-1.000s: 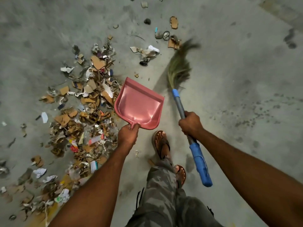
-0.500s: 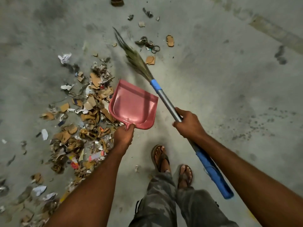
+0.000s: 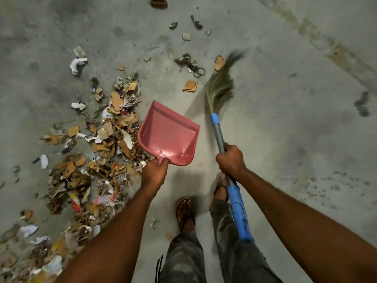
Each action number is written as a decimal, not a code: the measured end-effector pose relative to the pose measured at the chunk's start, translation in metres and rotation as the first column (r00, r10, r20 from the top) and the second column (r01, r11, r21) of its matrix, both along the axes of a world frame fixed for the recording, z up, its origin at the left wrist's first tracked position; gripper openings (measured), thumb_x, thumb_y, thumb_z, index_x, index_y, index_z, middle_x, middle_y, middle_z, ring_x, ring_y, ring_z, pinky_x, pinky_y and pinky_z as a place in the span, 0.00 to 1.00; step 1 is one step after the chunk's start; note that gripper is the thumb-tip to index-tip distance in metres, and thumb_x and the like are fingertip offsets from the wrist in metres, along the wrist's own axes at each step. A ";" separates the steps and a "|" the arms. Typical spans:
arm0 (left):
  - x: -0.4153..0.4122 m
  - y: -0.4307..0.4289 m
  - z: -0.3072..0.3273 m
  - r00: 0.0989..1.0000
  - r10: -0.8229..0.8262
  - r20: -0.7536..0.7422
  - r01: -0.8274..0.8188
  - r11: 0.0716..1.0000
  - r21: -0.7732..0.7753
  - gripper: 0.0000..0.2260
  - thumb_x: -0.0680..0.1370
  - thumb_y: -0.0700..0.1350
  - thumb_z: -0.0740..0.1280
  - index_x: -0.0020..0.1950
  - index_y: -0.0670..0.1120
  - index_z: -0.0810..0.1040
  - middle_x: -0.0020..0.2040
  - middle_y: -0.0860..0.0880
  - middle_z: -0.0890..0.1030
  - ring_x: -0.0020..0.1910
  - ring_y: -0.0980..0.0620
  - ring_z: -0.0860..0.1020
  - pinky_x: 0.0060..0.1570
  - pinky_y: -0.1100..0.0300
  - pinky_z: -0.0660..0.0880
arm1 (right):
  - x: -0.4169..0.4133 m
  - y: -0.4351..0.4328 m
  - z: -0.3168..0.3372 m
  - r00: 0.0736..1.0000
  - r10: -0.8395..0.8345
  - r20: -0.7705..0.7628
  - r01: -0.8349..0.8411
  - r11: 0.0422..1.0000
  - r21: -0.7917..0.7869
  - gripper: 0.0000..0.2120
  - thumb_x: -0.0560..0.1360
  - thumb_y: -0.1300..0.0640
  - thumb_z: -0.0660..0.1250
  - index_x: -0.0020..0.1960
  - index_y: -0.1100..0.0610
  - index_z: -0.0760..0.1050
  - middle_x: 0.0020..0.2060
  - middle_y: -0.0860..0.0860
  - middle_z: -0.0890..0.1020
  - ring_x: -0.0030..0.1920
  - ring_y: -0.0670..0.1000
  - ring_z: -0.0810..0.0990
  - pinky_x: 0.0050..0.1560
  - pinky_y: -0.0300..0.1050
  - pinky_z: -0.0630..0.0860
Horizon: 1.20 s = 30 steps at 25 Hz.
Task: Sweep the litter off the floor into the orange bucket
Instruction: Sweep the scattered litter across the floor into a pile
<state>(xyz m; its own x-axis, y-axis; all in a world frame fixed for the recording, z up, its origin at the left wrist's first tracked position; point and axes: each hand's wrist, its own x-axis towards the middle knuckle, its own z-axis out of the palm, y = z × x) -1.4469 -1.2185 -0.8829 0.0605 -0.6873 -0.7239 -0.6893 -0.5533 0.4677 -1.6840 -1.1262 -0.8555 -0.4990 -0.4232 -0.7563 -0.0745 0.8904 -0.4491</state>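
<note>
The litter (image 3: pixel 98 152), torn cardboard, crumpled paper and foil, is heaped on the floor (image 3: pixel 285 139) at nine o'clock of the pink dustpan (image 3: pixel 169 135), strays scattered toward twelve. The dustpan is gripped at its handle by the left hand (image 3: pixel 154 173), the broom (image 3: pixel 218 133) at its shaft by the right hand (image 3: pixel 230 160). The bristles (image 3: pixel 220 88) are blurred.

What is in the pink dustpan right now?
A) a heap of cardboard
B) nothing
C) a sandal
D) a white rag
B: the dustpan, gripped by the left hand, shows only its bare pink inside, and the litter lies beside it.
</note>
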 end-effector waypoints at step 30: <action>-0.081 -0.154 0.011 0.997 -0.022 0.080 0.017 0.998 0.055 0.17 0.79 0.51 0.70 0.35 0.42 0.77 0.28 0.46 0.77 0.24 0.47 0.73 0.27 0.60 0.69 | -0.105 -0.173 0.011 0.915 0.372 -0.153 -0.385 0.921 -0.061 0.29 0.71 0.59 0.64 0.71 0.44 0.71 0.47 0.53 0.83 0.44 0.58 0.82 0.43 0.52 0.82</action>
<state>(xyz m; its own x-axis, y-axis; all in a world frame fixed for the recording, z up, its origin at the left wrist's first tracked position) -1.5277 -1.3730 -0.8721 0.1071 -0.6490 -0.7532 -0.7345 -0.5622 0.3801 -1.7891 -1.2995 -0.8444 -0.3835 -0.6623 -0.6437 -0.4639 0.7408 -0.4858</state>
